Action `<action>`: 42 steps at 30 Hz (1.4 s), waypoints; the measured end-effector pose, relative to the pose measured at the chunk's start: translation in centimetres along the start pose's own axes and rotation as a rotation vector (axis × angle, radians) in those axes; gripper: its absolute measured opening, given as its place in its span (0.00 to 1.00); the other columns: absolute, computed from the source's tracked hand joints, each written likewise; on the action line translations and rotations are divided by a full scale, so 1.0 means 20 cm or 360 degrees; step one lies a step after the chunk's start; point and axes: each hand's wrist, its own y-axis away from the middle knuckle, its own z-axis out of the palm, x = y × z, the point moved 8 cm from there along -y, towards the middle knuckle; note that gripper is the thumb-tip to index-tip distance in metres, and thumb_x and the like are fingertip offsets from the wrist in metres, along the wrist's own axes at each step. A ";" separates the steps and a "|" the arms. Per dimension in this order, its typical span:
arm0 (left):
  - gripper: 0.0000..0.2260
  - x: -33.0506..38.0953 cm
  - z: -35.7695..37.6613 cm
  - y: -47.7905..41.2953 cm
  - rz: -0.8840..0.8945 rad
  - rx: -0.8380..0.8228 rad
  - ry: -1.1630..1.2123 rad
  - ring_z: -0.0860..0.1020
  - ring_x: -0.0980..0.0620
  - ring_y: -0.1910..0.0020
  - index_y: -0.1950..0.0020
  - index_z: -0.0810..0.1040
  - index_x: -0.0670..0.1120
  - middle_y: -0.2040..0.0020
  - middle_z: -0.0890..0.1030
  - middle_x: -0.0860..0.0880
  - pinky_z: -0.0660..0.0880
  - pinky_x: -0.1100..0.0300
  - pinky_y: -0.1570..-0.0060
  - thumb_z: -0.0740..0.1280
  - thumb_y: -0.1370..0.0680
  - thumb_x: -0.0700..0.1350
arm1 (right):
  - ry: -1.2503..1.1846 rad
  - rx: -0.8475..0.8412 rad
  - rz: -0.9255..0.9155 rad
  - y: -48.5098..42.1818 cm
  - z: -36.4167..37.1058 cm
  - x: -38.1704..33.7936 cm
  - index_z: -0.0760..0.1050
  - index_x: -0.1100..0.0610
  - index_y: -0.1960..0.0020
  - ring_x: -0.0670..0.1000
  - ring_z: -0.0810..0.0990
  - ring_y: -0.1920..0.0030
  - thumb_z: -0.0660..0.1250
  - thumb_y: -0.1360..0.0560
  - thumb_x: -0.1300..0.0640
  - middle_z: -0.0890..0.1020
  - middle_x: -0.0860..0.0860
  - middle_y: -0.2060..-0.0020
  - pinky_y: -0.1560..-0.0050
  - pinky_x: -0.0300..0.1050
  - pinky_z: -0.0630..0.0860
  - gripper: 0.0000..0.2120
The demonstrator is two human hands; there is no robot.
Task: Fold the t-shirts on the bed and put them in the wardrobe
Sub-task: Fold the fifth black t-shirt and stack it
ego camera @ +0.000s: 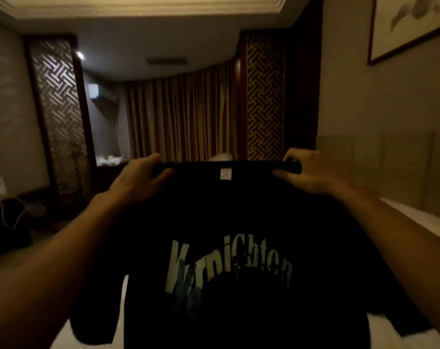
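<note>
Dim bedroom, curtains [178,114] at twelve o'clock. Left hand [135,182] and right hand [307,172] each pinch a shoulder of a black t-shirt [226,222], centre frame. It hangs spread above the white bed [415,217], probably to straighten it for folding.

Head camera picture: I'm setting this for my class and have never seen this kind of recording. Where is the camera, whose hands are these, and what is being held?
There is no machine here. A person wears one camera on the head, looking forward and down, so you see their own two arms. The left hand and right hand each grip a shoulder of a black t-shirt, holding it up with its pale lettering facing the camera. Below it shows the white bed. Curtains close the far end of the dim room.
</note>
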 end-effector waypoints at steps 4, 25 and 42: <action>0.09 -0.33 0.64 0.27 -0.0249 -0.0326 -0.0035 0.79 0.47 0.55 0.51 0.77 0.48 0.56 0.79 0.50 0.75 0.51 0.56 0.68 0.21 0.53 | -0.0007 -0.0431 0.0182 0.21 0.68 0.28 0.77 0.51 0.48 0.53 0.78 0.51 0.69 0.25 0.39 0.80 0.51 0.52 0.51 0.50 0.75 0.16; 0.13 -1.50 2.37 0.40 -0.0571 -0.0801 -0.0180 0.80 0.38 0.50 0.48 0.75 0.46 0.50 0.81 0.41 0.73 0.50 0.55 0.67 0.21 0.56 | 0.0092 -0.0949 0.0259 0.17 2.71 1.29 0.73 0.51 0.48 0.51 0.70 0.53 0.64 0.25 0.36 0.68 0.47 0.56 0.54 0.48 0.69 0.19; 0.21 -1.74 2.82 0.26 -0.0710 -0.0956 -0.0810 0.76 0.40 0.47 0.38 0.72 0.46 0.44 0.75 0.42 0.77 0.43 0.50 0.62 0.21 0.61 | 0.0149 -0.1028 0.0534 0.03 3.05 1.54 0.68 0.42 0.33 0.54 0.63 0.32 0.64 0.29 0.29 0.68 0.49 0.37 0.39 0.56 0.62 0.30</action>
